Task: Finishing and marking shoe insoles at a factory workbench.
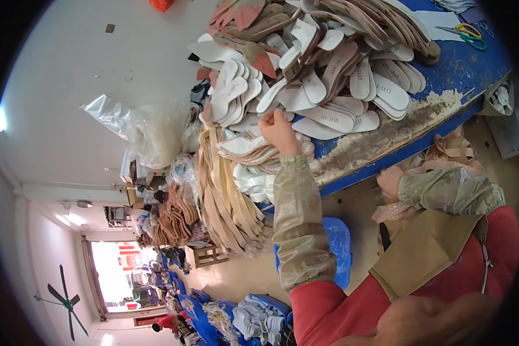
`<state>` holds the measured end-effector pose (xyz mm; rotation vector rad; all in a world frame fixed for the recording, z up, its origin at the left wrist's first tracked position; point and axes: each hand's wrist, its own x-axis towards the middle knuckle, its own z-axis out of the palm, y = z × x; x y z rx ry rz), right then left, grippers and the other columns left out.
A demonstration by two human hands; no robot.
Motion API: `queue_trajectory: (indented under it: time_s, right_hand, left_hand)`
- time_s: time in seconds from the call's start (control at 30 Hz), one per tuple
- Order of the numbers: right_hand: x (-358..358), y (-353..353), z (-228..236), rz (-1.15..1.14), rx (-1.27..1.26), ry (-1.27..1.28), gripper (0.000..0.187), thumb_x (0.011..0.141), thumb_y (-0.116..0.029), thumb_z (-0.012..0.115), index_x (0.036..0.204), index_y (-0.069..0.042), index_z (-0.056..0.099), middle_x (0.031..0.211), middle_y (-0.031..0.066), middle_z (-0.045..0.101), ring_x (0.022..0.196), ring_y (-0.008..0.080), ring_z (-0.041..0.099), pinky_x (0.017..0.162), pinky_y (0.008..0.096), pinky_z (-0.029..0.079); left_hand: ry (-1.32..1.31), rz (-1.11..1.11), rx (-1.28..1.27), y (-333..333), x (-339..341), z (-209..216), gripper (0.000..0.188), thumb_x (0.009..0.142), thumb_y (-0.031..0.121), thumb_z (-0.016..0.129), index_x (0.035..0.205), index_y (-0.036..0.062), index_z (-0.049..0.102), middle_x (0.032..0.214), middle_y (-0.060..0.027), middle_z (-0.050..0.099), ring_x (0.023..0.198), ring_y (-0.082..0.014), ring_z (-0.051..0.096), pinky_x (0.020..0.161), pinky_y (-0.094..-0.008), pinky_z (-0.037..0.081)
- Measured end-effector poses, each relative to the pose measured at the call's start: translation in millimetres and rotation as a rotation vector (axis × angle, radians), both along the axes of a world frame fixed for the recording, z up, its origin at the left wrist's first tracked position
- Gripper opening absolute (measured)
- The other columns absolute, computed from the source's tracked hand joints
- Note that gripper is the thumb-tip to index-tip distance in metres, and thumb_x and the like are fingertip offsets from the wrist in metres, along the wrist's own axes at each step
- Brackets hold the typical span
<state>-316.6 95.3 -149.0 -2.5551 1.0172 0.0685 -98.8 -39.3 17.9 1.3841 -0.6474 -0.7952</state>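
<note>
At the near edge of the insole pile, my left hand (279,134) has its fingers curled in a pinch. It is right by the lower end of a white insole (271,96); what lies between the fingertips is too small to make out. My right hand (390,181) is closed in a fist below the table edge, around pinkish, glittery material (395,211) that hangs out beneath it. More of this material lies past the wrist. White and brown insoles (330,117) with printed marks are heaped before my left hand. Beside it lies a stack of beige, sparkly-edged pieces (245,149).
The blue table (464,66) has a worn, peeling edge. Scissors (467,34) with yellow and green handles lie on it. Long cream strips (228,196) hang beside the pile. A blue plastic stool or bin (340,245) stands under my left arm. Blue containers (279,305) hold pale pieces.
</note>
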Motion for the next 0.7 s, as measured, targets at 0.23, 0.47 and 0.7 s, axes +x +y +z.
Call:
queue_trajectory:
  time_s: [0.23,0.47,0.7]
  right_hand:
    - [-22,-5,7,-0.180,0.191,-0.187,0.012,0.068,-0.013,0.060,0.066,-0.002,0.060,0.072,0.0178,0.063,0.061,0.0362,0.059,0.060,0.0425,0.049]
    - [-18,-41,-10,-0.283,0.199,-0.170,0.011,0.065,-0.015,0.060,0.068,-0.004,0.060,0.068,0.0135,0.064,0.064,0.0363,0.059,0.059,0.0427,0.047]
    - [-10,-35,-24,-0.139,0.110,-0.035,0.009,0.068,-0.015,0.061,0.067,-0.007,0.060,0.066,0.0110,0.064,0.063,0.0349,0.059,0.057,0.0409,0.046]
  left_hand:
    - [-0.837,0.248,-0.333,-28,-1,19,0.011,0.078,0.008,0.059,0.086,-0.0004,0.058,0.075,-0.0064,0.058,0.066,-0.0140,0.052,0.066,-0.0240,0.043]
    - [-0.534,-0.219,-0.289,3,1,-23,0.013,0.079,0.004,0.058,0.091,-0.0019,0.059,0.076,-0.0068,0.059,0.066,-0.0128,0.051,0.065,-0.0220,0.043]
    - [-0.523,-0.494,-0.002,79,-41,-70,0.010,0.080,0.004,0.059,0.088,-0.0011,0.062,0.071,-0.0064,0.063,0.058,-0.0102,0.054,0.054,-0.0195,0.043]
